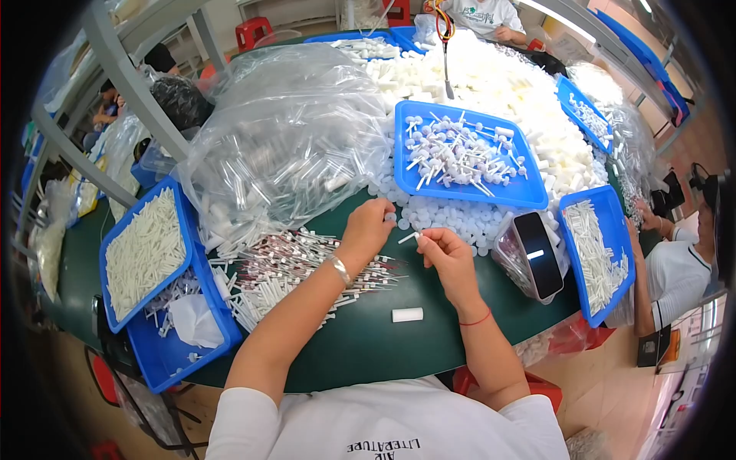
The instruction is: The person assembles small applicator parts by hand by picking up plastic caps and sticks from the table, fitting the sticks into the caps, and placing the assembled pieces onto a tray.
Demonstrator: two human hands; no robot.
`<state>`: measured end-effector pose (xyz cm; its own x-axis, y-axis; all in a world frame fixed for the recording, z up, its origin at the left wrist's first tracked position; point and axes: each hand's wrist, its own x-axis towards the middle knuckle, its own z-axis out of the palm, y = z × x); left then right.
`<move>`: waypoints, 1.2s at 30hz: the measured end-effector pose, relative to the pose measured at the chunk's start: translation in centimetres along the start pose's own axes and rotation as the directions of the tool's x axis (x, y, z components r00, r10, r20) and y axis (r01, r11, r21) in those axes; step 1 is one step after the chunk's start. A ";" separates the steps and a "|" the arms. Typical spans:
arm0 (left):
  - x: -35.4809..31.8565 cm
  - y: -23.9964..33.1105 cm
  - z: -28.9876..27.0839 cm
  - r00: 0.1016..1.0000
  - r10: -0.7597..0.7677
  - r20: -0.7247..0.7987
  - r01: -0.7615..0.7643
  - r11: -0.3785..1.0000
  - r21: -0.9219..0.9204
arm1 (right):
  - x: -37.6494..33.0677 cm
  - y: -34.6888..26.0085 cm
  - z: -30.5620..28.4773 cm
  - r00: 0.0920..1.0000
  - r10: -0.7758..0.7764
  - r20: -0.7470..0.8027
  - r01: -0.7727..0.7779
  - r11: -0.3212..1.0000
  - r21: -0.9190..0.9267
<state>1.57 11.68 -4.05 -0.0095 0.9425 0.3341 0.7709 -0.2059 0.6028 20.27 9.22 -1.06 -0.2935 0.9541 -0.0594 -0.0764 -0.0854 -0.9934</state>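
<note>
My left hand [369, 228] reaches into the loose pile of small white round caps [452, 218] at the table's middle and pinches one cap at its fingertips. My right hand [445, 253] holds a thin white stick with a small head [409, 237], pointing left toward the left hand. Just beyond both hands sits a blue tray [529, 195] filled with assembled white sticks with caps. A heap of clear tubes with red marks [299, 268] lies under my left forearm. A single white cylinder [407, 314] rests on the green table between my forearms.
A big clear bag of tubes [284, 146] stands at the left. Blue trays of white sticks sit at left [146, 249] and right [602, 253]. A black phone [538, 254] lies on a bag. Other people sit at right [678, 268] and far end [483, 15].
</note>
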 end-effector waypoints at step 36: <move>-6.0 2.4 -5.2 0.892 -0.265 0.366 0.451 0.479 -0.753 | -0.9 0.5 0.9 0.973 -0.229 -0.005 0.215 0.921 -0.324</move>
<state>0.18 4.16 -0.90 0.0201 0.9917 -0.1273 -0.1143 0.1287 0.9851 19.63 8.07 -1.45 -0.2635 0.9497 0.1691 0.1754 0.2195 -0.9597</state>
